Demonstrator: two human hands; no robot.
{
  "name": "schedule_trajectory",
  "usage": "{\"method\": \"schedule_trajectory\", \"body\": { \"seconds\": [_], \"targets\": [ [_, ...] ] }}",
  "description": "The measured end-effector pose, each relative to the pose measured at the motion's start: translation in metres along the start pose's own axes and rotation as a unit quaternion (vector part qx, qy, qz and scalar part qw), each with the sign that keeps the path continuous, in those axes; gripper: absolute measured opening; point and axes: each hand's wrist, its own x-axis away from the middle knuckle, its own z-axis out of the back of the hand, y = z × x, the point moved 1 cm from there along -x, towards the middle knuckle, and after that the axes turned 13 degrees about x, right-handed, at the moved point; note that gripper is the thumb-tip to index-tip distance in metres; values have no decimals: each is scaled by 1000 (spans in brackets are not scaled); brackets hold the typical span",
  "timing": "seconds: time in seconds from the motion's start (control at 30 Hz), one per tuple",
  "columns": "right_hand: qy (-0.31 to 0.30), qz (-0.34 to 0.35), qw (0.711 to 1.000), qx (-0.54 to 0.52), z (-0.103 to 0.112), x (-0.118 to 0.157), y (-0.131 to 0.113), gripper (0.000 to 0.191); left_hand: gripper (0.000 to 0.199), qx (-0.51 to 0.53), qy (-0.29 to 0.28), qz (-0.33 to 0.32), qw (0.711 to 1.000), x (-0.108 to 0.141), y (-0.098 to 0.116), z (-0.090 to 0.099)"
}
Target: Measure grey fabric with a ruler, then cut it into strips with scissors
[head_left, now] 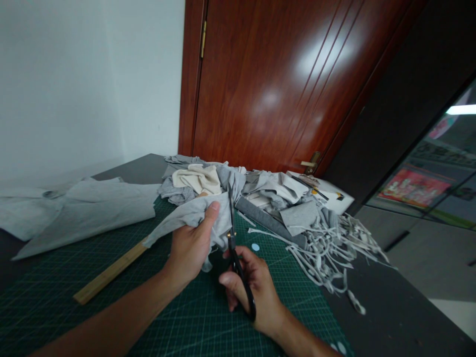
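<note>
Over a green gridded cutting mat (186, 322) on a dark table (397, 307), I held a limp piece of grey cloth (186, 210) in front of me. My left grip (191, 248) was closed on it, thumb pressed along the top and the fingers mostly hidden. My right grip (255, 277) was curled around the black handles of a pair of scissors (233, 225). Their blades pointed away from me, along the cloth's right edge — I could not tell how far apart they stood.

Just left of the cloth, a wooden ruler (107, 275) lay slanted on the mat, its far part hidden. Farther left was a broad spread of pale fabric (100, 203). Beyond my grips sat a grey fabric heap (182, 193) with a cream cloth (197, 177) on top. To the right lay a dark grey roll (267, 223) and a tangle of pale strips (320, 258) — some trailing onto the table. Behind everything stood a glossy reddish-brown door (267, 89).
</note>
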Motion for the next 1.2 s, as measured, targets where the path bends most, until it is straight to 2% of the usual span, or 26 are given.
{"method": "schedule_trajectory", "body": {
  "seconds": [0.13,0.27,0.37,0.47,0.57,0.63,0.67,0.8,0.93,1.1,1.2],
  "targets": [
    [2,-15,1000,-2,-1,-1,-1,55,40,23,-11,-1,1000,-1,-4,0],
    [14,-17,1000,-12,-3,-2,-2,55,40,41,4,-3,999,1,-6,-2],
    [43,-6,999,-11,-1,-4,-4,57,40,87,-21,-1,996,1,-3,-5],
    [86,7,996,1,9,-9,-8,58,41,137,-104,65,983,0,2,-6],
    [126,13,992,-2,22,-16,-11,58,36,145,-240,182,942,0,5,-6],
    [142,18,990,-11,30,-19,-12,59,34,137,-313,223,913,1,5,-5],
    [146,22,989,-14,34,-20,-13,59,34,132,-331,230,906,1,4,-4],
    [144,23,989,-1,39,-20,-16,57,40,105,-352,248,896,2,2,-1],
    [110,-26,993,-24,37,-20,-18,56,60,82,-392,281,872,4,6,0],
    [111,-86,984,-113,35,-22,-20,60,98,26,-361,313,878,5,14,3],
    [99,-109,976,-157,36,-23,-23,61,105,15,-361,338,869,5,13,4]
  ]
}}
